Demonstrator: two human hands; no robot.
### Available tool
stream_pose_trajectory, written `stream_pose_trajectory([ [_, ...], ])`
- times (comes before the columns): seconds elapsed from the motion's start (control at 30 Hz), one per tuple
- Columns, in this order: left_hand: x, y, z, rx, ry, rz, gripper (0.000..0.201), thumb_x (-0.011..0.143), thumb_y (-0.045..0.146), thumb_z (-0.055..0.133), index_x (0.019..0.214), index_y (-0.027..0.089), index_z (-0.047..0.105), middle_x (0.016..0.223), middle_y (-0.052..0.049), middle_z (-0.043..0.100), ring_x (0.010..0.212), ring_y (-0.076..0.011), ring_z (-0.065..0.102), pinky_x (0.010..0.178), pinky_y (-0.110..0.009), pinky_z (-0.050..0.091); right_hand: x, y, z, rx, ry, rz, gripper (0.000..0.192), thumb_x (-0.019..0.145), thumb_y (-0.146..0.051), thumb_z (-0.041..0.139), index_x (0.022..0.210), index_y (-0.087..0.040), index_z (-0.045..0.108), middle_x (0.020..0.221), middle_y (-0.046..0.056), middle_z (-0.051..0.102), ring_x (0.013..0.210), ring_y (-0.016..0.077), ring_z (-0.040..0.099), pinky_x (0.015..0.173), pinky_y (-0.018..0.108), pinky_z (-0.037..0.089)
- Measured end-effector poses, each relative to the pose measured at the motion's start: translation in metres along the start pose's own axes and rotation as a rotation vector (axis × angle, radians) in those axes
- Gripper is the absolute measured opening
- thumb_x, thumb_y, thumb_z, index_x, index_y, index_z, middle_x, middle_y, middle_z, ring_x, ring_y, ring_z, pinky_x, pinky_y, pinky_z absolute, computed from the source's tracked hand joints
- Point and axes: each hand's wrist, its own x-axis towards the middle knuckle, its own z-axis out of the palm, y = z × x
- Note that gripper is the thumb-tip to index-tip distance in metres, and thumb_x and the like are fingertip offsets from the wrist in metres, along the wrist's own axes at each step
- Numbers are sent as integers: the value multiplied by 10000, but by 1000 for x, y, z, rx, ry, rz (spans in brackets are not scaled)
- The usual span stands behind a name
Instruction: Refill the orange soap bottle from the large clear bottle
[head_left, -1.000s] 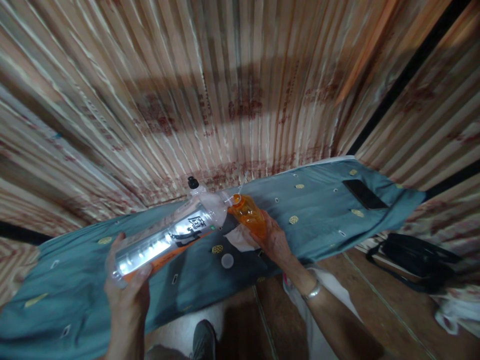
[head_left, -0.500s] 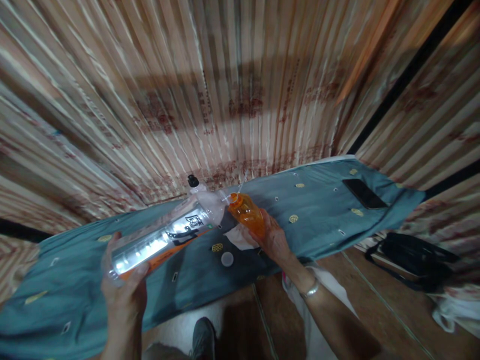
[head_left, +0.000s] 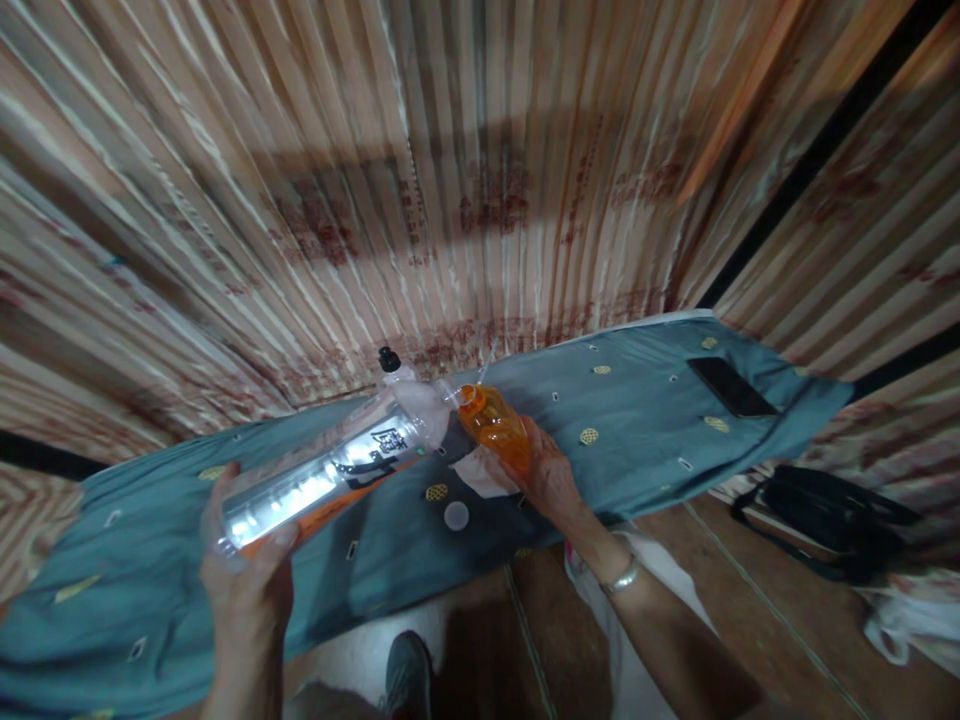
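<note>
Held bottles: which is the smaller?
The orange bottle in the right hand; the left hand holds a longer, mostly silvery bottle.

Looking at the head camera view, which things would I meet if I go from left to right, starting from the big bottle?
Silver-labelled bottle, orange bottle, right hand, silver wristband, black phone-like slab, black bag.

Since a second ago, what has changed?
Only slightly: the left hand and the base of the large bottle have drifted left. Nothing was taken hold of or let go; the right hand keeps the orange bottle. The white disc and dark flat slab stayed put.
</note>
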Motion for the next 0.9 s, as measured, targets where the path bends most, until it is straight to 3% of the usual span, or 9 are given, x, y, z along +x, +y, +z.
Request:
stream_pose_trajectory([
  [0.4,1,0,1,17,2,10,1023,251,355,998,1227,256,708,1073,-6,633,998,-209,586,1207,-531,298,0,0,3,-33,55,-56,716,935,-516,608,1470,-79,420,1209,222,709,1094,321,714,927,471,638],
  [0.73,2,-6,-10,113,-69,48,881,448,420,943,1281,334,669,1187,-16,643,1151,-257,600,1213,-506,330,-2,2,4,7,-13,24,685,926,-478,625,1475,-117,430,1267,212,695,1157,319,696,979,499,616],
  [0.9,4,-5,-8,114,-44,45,970,361,442,966,1272,289,670,1179,-43,642,1157,-288,599,1207,-545,321,-1,0,0,45,-34,54,689,898,-428,662,1480,-139,434,1272,214,695,1163,344,694,968,546,620],
])
